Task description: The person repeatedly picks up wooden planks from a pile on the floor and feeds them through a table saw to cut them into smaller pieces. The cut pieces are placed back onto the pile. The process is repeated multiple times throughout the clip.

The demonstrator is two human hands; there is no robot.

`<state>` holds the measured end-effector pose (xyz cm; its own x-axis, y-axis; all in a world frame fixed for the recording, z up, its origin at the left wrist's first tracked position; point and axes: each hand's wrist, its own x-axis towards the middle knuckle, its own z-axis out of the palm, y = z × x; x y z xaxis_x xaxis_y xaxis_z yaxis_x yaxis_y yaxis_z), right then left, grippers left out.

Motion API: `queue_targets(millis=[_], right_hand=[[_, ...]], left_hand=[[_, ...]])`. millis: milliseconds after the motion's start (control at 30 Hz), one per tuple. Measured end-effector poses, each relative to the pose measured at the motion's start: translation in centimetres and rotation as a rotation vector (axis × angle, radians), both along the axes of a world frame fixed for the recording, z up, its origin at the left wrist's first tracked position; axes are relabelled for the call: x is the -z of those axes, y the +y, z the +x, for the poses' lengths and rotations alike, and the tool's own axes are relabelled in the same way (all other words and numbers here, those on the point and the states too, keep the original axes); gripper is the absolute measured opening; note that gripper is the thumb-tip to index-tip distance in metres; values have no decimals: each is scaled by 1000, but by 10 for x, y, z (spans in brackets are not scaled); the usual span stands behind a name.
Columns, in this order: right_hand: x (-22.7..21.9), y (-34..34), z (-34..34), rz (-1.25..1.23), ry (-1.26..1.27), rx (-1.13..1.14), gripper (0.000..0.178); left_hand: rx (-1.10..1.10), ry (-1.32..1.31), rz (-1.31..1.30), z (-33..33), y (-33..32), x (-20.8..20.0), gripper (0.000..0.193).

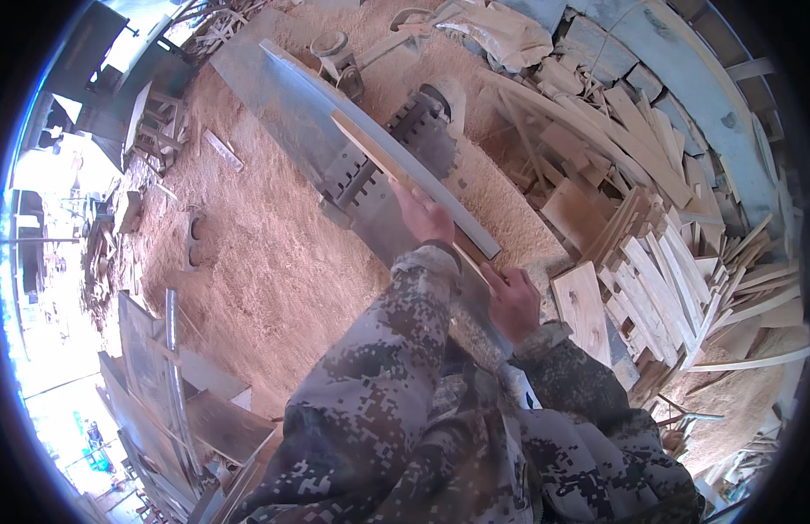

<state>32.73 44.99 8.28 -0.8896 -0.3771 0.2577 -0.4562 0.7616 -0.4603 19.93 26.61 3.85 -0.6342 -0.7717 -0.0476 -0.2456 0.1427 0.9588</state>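
Note:
A long narrow wooden strip (367, 144) lies along the metal fence (462, 217) of a jointer-like woodworking machine. My left hand (421, 215) is closed over the strip's middle, just on the near side of the toothed plate edges (351, 182) in the machine's table. Farther back toward me, my right hand (515, 306) grips the near end of the same strip, its fingers partly hidden. The strip's far end reaches past the toothed edges onto the far metal table (287, 127). Both my forearms are in camouflage sleeves.
Sawdust (265, 279) covers the floor left of the machine and much of its right side. Wood offcuts (658, 288) are heaped at the right. A dusty round-topped machine part (333, 54) rises behind the fence. Boards and a metal pipe (172, 319) lean at lower left.

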Motion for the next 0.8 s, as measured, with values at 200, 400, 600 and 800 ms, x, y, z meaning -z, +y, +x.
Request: queue_targets(millis=[200, 400, 600, 800], right_hand=[[-13, 54, 64, -813, -926, 721, 33], [0, 64, 80, -1258, -955, 576, 35], [-10, 53, 72, -1258, -958, 311, 43], [-12, 20, 54, -1480, -1034, 299, 47]], left_hand=[[-5, 45, -5, 2, 0, 2, 58], [-21, 36, -61, -3, -3, 15, 57], [24, 4, -64, -16, -22, 14, 58], [-14, 75, -44, -41, -47, 11, 57]])
